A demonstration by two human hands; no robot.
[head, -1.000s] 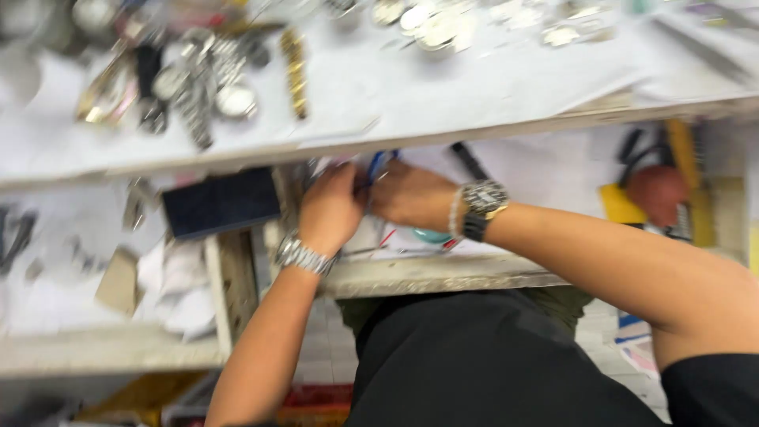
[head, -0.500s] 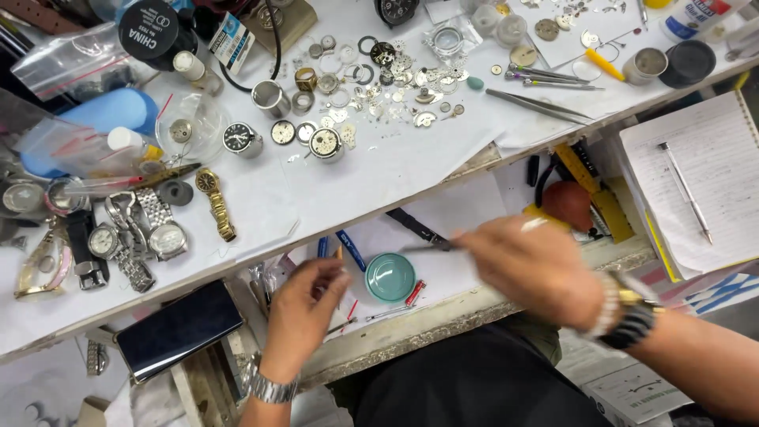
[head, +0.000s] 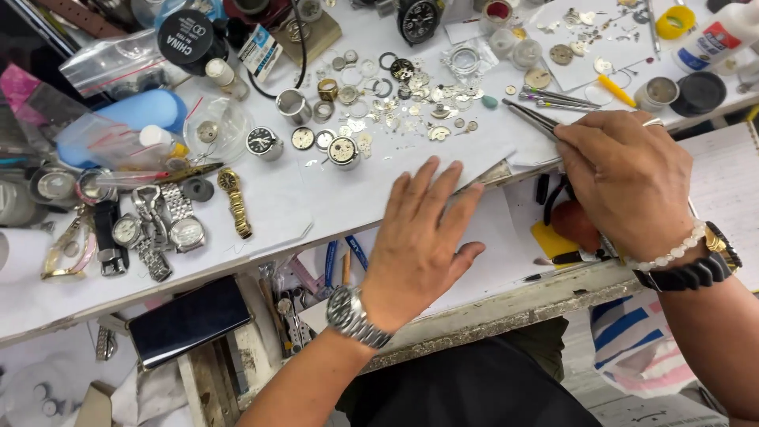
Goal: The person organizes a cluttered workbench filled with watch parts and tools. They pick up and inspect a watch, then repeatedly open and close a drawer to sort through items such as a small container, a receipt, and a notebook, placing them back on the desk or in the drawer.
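My left hand (head: 417, 241) lies flat with fingers spread on the white paper at the front edge of the workbench (head: 332, 198); a steel watch sits on its wrist. My right hand (head: 621, 178) is closed on metal tweezers (head: 528, 117) whose tips point up-left toward several small watch parts (head: 411, 107) scattered on the paper. A watch movement (head: 343, 150) and a round dial (head: 303, 137) lie just above my left hand.
Several wristwatches (head: 170, 221) and a gold one (head: 234, 199) lie at the left. A dark phone (head: 190, 320) rests on the lower shelf. A blue case (head: 146, 111), plastic bags, small pots, a yellow tool (head: 615, 90) and a notebook (head: 723, 186) crowd the bench.
Both hands rose from the open drawer to the bench top. My left hand now lies flat on the paper. My right hand brought the tweezers up toward the scattered parts.
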